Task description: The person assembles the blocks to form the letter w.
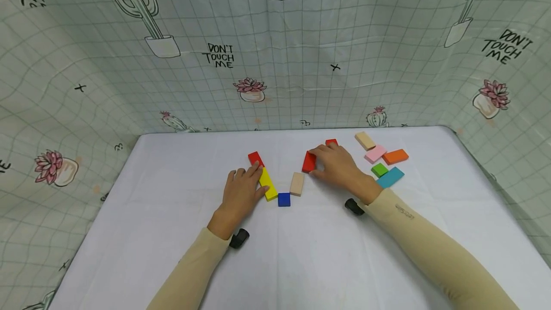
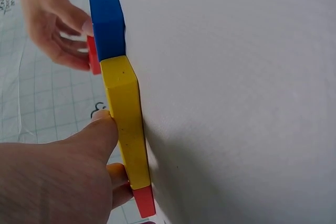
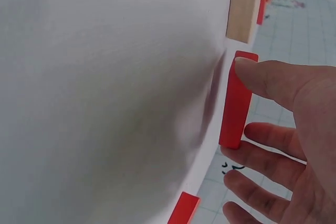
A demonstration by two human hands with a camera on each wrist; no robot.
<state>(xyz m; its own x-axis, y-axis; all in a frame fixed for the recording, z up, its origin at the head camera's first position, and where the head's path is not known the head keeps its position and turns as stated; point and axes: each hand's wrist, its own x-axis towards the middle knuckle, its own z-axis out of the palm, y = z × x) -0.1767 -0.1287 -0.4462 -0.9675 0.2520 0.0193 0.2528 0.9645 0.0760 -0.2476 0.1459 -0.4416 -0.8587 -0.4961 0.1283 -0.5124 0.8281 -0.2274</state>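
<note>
My right hand [image 1: 336, 165] pinches a red block [image 3: 235, 103] by its two ends, thumb on one and fingertips on the other. It hovers close over the cloth, just beyond a plain wooden block [image 1: 297, 184]. On the other side my left hand [image 1: 241, 189] rests against a yellow block [image 1: 268, 184], thumb and fingers touching its side. Another red block [image 1: 255, 158] continues that line at the yellow block's far end. A small blue block [image 1: 284, 199] sits between the near ends of the yellow and wooden blocks, forming a V shape.
Behind my right hand lies one more red block [image 1: 331, 142]. To the right is a loose group: a wooden block [image 1: 365, 140], a pink one [image 1: 375, 153], an orange one [image 1: 395, 157], a green one [image 1: 380, 170] and a teal one [image 1: 391, 177]. A patterned curtain [image 1: 292, 37] stands behind the white table.
</note>
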